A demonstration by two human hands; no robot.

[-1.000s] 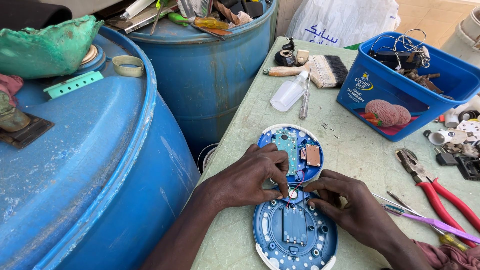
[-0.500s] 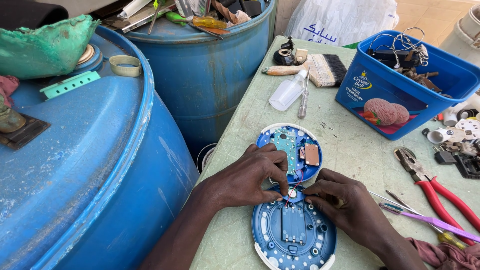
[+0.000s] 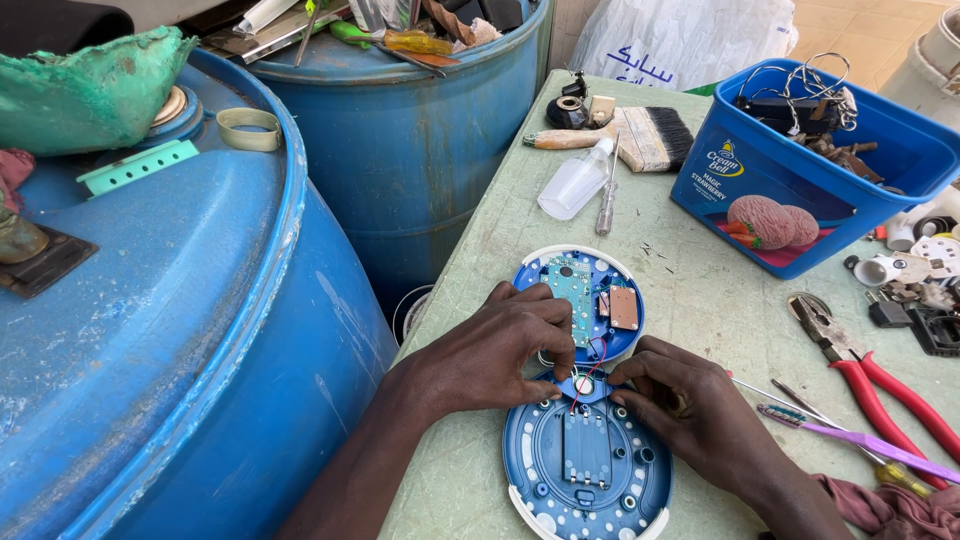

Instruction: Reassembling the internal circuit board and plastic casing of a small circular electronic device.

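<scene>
A round blue device lies opened in two halves on the pale green table (image 3: 700, 300). The far half (image 3: 585, 300) carries a green circuit board and a small brown part. The near half (image 3: 585, 465) shows a battery bay. Red wires (image 3: 590, 365) run between the halves. My left hand (image 3: 495, 350) pinches at the joint between the halves from the left. My right hand (image 3: 690, 405) pinches a small blue piece (image 3: 583, 385) there from the right. Both sets of fingertips meet at that piece.
Two large blue drums (image 3: 180, 330) stand left of the table, littered with scraps. A blue tub (image 3: 800, 170) of parts, a paintbrush (image 3: 640, 135), a small clear bottle (image 3: 573, 185), a screwdriver (image 3: 607, 200), red-handled pliers (image 3: 870, 380) and a purple-handled tool (image 3: 850, 435) lie around.
The hands stay at the joint between the two halves. Fingers shift only slightly; nothing else has moved.
</scene>
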